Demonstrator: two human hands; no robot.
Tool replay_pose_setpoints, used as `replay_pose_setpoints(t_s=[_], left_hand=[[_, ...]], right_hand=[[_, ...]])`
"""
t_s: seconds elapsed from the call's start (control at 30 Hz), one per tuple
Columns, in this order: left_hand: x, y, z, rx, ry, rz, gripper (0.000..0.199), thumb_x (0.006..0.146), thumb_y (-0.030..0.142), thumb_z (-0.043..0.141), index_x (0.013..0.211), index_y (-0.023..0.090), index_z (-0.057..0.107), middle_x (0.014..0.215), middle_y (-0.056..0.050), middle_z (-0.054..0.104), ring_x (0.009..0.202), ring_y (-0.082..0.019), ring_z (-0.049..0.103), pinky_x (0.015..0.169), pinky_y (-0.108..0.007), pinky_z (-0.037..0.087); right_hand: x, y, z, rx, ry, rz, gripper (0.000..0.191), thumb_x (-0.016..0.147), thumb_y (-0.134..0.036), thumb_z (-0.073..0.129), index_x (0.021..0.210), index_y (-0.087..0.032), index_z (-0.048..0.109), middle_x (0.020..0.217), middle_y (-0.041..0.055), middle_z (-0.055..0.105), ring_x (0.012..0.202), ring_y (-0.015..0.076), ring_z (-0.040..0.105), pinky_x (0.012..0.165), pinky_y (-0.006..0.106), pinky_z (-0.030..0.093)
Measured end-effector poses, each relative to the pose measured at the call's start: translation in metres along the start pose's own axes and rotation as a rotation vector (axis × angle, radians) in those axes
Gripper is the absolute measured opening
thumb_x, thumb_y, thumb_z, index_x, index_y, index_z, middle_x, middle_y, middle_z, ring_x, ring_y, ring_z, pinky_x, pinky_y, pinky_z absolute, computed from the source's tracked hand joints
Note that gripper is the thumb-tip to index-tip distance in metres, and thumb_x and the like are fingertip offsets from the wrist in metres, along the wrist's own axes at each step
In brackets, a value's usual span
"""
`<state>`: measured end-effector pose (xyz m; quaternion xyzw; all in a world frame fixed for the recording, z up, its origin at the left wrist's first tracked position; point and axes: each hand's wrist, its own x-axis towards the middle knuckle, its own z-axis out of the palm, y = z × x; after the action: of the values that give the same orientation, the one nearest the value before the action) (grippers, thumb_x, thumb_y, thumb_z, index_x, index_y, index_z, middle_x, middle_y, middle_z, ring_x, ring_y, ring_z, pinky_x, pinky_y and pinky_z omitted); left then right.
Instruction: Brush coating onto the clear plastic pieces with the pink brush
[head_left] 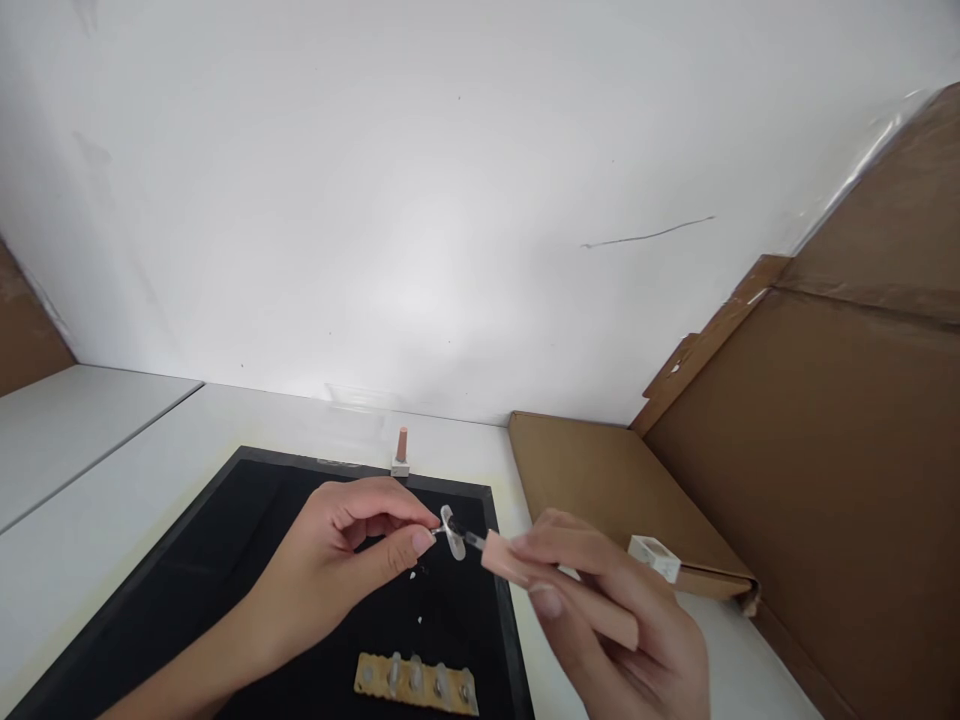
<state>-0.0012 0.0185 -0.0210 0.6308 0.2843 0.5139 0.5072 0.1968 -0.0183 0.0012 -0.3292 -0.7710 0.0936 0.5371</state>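
Note:
My left hand pinches the thin metal stem of a small clear oval piece between thumb and forefinger. In my right hand is a nail polish brush with a long pink cap, gripped by the fingers. Its dark bristles point left and meet or nearly meet the clear piece; I cannot tell if they touch. Below the hands, on a black mat, lies a yellowish strip with several similar clear pieces standing on it.
A white bottle with a pink cap stands at the mat's far edge. Behind my right hand is a white square bottle, near a flat cardboard box. Cardboard walls rise at the right. Small white bits lie on the mat.

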Motion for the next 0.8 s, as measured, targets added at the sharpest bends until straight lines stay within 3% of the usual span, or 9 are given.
replay_pose_setpoints(t_s=[0.17, 0.3, 0.53, 0.7, 0.8], left_hand=[[0.0, -0.003, -0.001, -0.038, -0.023, -0.066, 0.011, 0.08, 0.014, 0.068, 0.079, 0.022, 0.076, 0.068, 0.001, 0.069, 0.06, -0.009, 0.061, 0.057, -0.017, 0.051], [0.001, -0.003, -0.001, -0.072, -0.048, -0.105, 0.01, 0.081, 0.016, 0.067, 0.079, 0.02, 0.076, 0.068, 0.0, 0.068, 0.06, -0.01, 0.06, 0.058, -0.019, 0.05], [0.0, -0.004, -0.001, -0.093, -0.073, -0.142, 0.008, 0.081, 0.015, 0.067, 0.078, 0.018, 0.073, 0.071, -0.001, 0.067, 0.063, -0.011, 0.06, 0.061, -0.021, 0.05], [0.002, -0.003, -0.001, -0.1, -0.109, -0.144, 0.011, 0.082, 0.013, 0.064, 0.078, 0.019, 0.072, 0.071, 0.0, 0.068, 0.064, -0.011, 0.061, 0.062, -0.022, 0.05], [0.002, -0.002, -0.001, -0.083, -0.137, -0.148, 0.011, 0.083, 0.015, 0.064, 0.077, 0.019, 0.072, 0.07, 0.0, 0.066, 0.065, -0.011, 0.059, 0.062, -0.022, 0.048]], right_hand=[[0.001, -0.002, 0.0, 0.025, -0.01, 0.009, 0.019, 0.082, -0.006, 0.051, 0.078, -0.022, 0.059, 0.057, -0.0036, 0.052, 0.049, 0.011, 0.048, 0.045, 0.023, 0.036], [0.002, -0.004, 0.0, -0.013, 0.067, 0.036, 0.016, 0.084, -0.008, 0.054, 0.087, -0.022, 0.061, 0.059, -0.0015, 0.056, 0.052, 0.0137, 0.051, 0.047, 0.025, 0.039], [0.005, -0.006, 0.0, -0.056, 0.006, -0.039, 0.019, 0.079, -0.005, 0.053, 0.077, -0.022, 0.058, 0.052, -0.0029, 0.055, 0.041, 0.0112, 0.046, 0.039, 0.024, 0.034], [0.004, -0.009, -0.002, -0.054, 0.002, 0.006, 0.018, 0.083, -0.007, 0.054, 0.089, -0.024, 0.059, 0.061, -0.001, 0.062, 0.049, 0.0139, 0.055, 0.047, 0.026, 0.043], [0.007, -0.011, 0.0, -0.057, -0.022, -0.027, 0.022, 0.079, -0.004, 0.053, 0.086, -0.024, 0.059, 0.059, -0.0026, 0.061, 0.046, 0.0119, 0.052, 0.043, 0.023, 0.039]])
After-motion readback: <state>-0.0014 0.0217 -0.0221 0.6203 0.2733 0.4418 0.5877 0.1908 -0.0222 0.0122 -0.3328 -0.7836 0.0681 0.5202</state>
